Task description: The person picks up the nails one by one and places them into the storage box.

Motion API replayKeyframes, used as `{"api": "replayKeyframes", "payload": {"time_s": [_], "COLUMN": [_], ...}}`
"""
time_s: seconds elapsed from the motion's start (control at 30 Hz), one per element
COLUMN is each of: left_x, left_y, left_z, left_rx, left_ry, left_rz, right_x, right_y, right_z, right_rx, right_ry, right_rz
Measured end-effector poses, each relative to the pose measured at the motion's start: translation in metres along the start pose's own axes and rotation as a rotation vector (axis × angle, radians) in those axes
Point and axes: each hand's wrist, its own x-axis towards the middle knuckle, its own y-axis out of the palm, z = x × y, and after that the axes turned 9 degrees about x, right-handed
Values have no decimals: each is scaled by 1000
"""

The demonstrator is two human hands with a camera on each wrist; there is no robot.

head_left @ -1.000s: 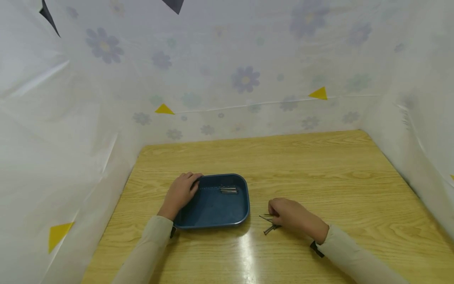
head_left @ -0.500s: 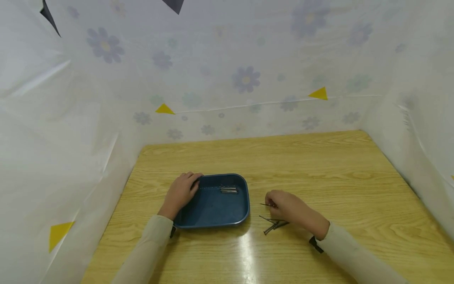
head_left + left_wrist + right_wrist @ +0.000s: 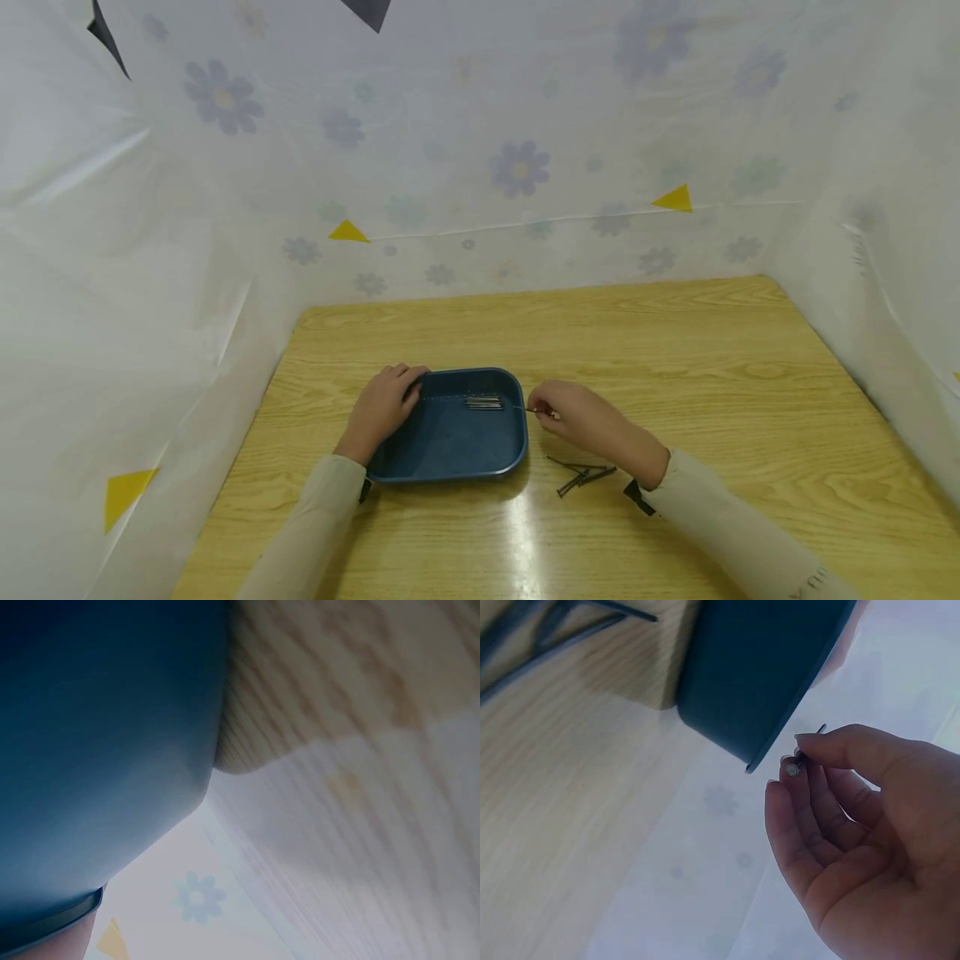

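A blue tray (image 3: 450,450) stands on the table, left of centre. My left hand (image 3: 381,410) grips its left side, fingers over the rim; the left wrist view shows the tray wall (image 3: 112,735) close up. Inside, near the right end, several nails (image 3: 483,402) lie side by side in a neat row. Beside the right rim my right hand (image 3: 581,417) pinches one nail (image 3: 531,410) between thumb and fingers, its tip reaching over the rim. In the right wrist view the nail's head (image 3: 793,770) shows at the fingertips.
A loose pile of several nails (image 3: 581,477) lies on the wooden table (image 3: 675,358) right of the tray, in front of my right hand. White flowered sheeting (image 3: 465,150) encloses the table at the back and both sides.
My right hand has picked one nail from the pile, lifted it, and carried it left and away from me to the tray's right rim. The left hand and tray have stayed put.
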Motion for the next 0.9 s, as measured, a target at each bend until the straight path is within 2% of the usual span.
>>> {"api": "replayKeyframes", "payload": {"time_s": [0.4, 0.67, 0.9], "left_x": [0, 0, 0], "left_y": [-1, -2, -3], "left_z": [0, -1, -1], "left_rx": [-13, -13, -7], "left_ry": [2, 11, 5], "left_rz": [12, 0, 11], "right_x": [33, 50, 61], "right_y": [10, 26, 40], "right_z": [16, 19, 18], "right_rx": [5, -24, -88], "right_ry": [-98, -105, -115], "right_rz": [28, 96, 107]}}
